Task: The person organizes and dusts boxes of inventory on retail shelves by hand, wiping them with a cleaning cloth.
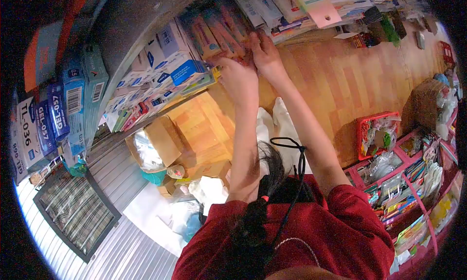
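Note:
Both arms stretch up to the shelf. My left hand (236, 73) is closed at the front of a row of long, narrow packets (206, 34), its fingers curled and partly hidden. Close beside it, my right hand (265, 54) has its fingers bent against the right end of the same row. What either hand grips is dark and blurred, so I cannot make it out. To the left are stacked white-and-blue boxes (168, 44), with a bright blue box (187, 72) near my left hand. White packs (260, 8) lie on the right.
Boxes marked GEL-057 (58, 110) stand at far left. An open carton (158, 141) and plastic bags (211, 195) sit on the wooden floor (321, 80). At right are a red basket (379, 134) and a pink divided rack (357, 180) holding many packets.

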`<state>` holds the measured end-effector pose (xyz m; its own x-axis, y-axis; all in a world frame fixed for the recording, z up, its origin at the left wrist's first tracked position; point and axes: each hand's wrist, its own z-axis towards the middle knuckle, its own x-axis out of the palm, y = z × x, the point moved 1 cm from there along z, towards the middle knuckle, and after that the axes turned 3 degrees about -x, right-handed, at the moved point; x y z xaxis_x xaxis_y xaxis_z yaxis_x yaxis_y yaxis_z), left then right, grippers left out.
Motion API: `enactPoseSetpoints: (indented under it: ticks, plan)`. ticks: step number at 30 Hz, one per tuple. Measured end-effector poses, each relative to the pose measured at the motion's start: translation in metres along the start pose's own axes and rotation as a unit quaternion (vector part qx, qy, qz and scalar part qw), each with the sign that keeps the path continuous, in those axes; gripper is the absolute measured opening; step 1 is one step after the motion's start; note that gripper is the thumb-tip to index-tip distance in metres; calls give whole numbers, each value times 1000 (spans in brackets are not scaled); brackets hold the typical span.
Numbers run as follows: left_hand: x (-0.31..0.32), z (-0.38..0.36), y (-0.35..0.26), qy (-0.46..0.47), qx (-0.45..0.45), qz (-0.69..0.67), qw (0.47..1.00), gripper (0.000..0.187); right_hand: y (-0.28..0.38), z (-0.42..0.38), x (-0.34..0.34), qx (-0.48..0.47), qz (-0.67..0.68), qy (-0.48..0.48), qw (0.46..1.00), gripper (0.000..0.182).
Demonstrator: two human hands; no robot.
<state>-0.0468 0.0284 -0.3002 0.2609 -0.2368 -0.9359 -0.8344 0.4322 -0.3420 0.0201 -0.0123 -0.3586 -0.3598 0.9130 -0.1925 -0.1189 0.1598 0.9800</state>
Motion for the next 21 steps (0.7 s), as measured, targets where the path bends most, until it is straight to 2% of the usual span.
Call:
enactPoseSetpoints:
  ticks: [1,4,6,9,12,15,19,21]
  plan:
    - [4,0,1,-18,4,-13,1000,38,-2,2,1,60,46,-2,997,26]
    - [13,2,6,-54,10,-30,998,45,12,-1,-9,91,66,11,994,31]
    - [11,3,6,-55,2,-11,998,51,3,0,-7,70,42,11,997,36]
    - [-1,2,5,-53,-25,-119,991,56,0,0,-11,70,63,14,995,44]
    - [-6,1,15,-115,72,-191,972,52,6,2,-16,69,50,6,996,49]
    - [-22,-11,21,-101,97,-166,976,48,23,3,-22,62,26,25,997,51]
    - [-34,-24,16,-34,27,-218,975,44,13,1,-7,97,42,43,993,50]
    - [-32,-25,20,7,-12,-249,968,40,5,3,-6,112,76,109,985,50]
